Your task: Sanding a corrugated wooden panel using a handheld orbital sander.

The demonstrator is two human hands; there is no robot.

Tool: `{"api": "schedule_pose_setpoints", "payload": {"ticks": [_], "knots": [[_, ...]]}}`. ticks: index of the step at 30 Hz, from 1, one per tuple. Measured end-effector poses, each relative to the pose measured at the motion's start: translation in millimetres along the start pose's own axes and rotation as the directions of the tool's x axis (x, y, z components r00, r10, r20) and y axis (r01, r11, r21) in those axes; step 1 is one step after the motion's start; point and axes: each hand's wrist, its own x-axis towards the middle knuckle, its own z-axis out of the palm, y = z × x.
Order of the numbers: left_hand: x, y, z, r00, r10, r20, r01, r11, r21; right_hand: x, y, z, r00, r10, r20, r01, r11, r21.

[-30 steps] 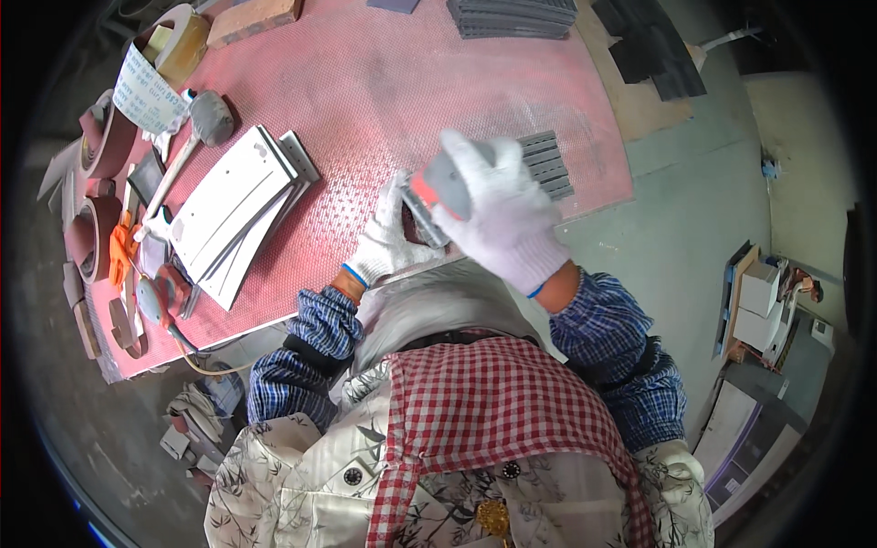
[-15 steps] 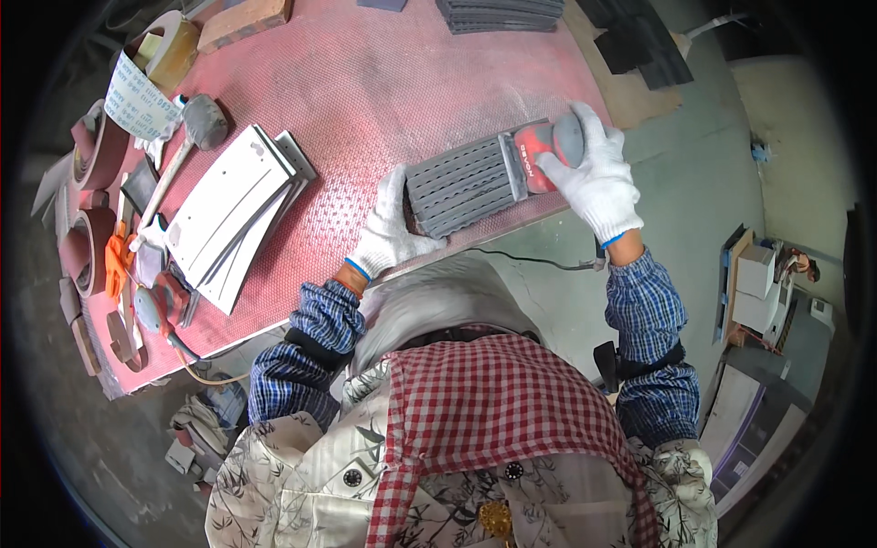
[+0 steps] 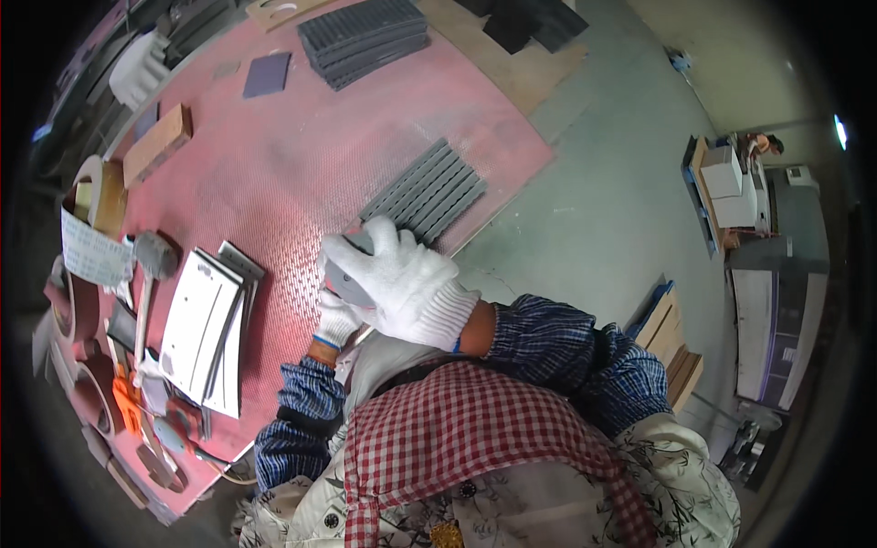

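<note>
A grey slab [image 3: 429,190] with long parallel ribs and slots lies at an angle on the pink, textured tabletop, close to its near edge. Over the slab's near-left end, my white-gloved right hand [image 3: 397,283] is wrapped round the top of a grey-and-red power sander [image 3: 347,285]. The sander's underside is hidden beneath the glove. My left hand [image 3: 337,320], also gloved in white, is just below the sander, mostly covered by the right hand. Its fingers are out of sight, so its contact with the slab cannot be made out.
Curved white plates [image 3: 203,329] lie left of my hands, beside a mallet [image 3: 155,256] and orange-handled scissors [image 3: 126,402]. Several abrasive rolls [image 3: 78,306] line the left edge. Ribbed grey slabs [image 3: 361,41] are stacked at the back, right of a brick [image 3: 158,146].
My right hand has brought the sander from the slab's right end to its near-left end, beside my left hand. The head view has turned, showing more of the far table.
</note>
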Motion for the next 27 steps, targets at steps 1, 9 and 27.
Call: {"api": "schedule_pose_setpoints", "payload": {"ticks": [1, 9, 27], "knots": [[1, -2, -2, 0.998, 0.046, -0.040, -0.040, 0.991, 0.131, -2, 4, -4, 0.999, 0.037, -0.018, -0.037, 0.999, 0.025], [7, 21, -2, 0.981, 0.135, -0.138, -0.038, 0.837, 0.546, -4, 99, -27, 0.950, 0.115, -0.289, -0.109, 0.993, 0.038], [-6, 52, 8, 0.937, -0.255, -0.237, 0.334, 0.853, 0.401, 45, 320, -58, 0.942, 0.336, 0.003, -0.336, 0.942, 0.009]]}}
